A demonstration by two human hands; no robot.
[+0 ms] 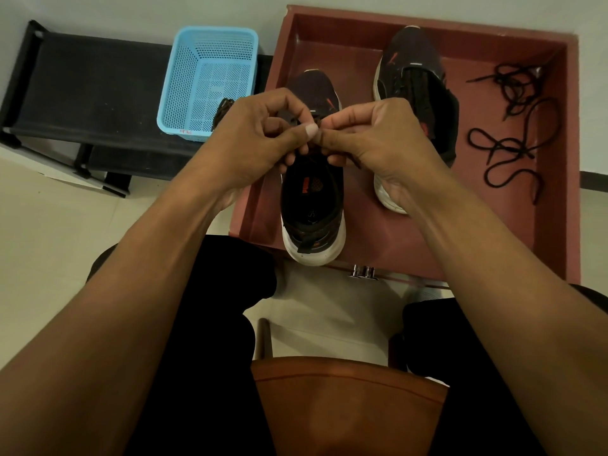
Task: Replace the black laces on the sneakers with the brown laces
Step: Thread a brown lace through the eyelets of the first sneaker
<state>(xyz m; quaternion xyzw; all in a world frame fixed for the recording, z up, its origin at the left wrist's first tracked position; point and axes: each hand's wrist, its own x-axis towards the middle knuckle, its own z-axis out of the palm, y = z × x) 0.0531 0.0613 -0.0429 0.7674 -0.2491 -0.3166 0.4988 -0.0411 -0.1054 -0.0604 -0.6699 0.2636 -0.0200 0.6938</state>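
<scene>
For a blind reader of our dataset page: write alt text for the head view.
Seen from above, a seated person's left hand and right hand pinch a lace over the near sneaker in a red tray. The far sneaker stands beside it, with loose black laces at the tray's right. A blue basket sits to the left.

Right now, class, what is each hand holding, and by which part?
The left hand and right hand pinch a lace over the near sneaker; fingers hide which part.

Perforated light-blue basket [208, 81], reddish-brown tray [556, 153], black white-soled sneakers [312, 205], black laces [513, 126]
</scene>
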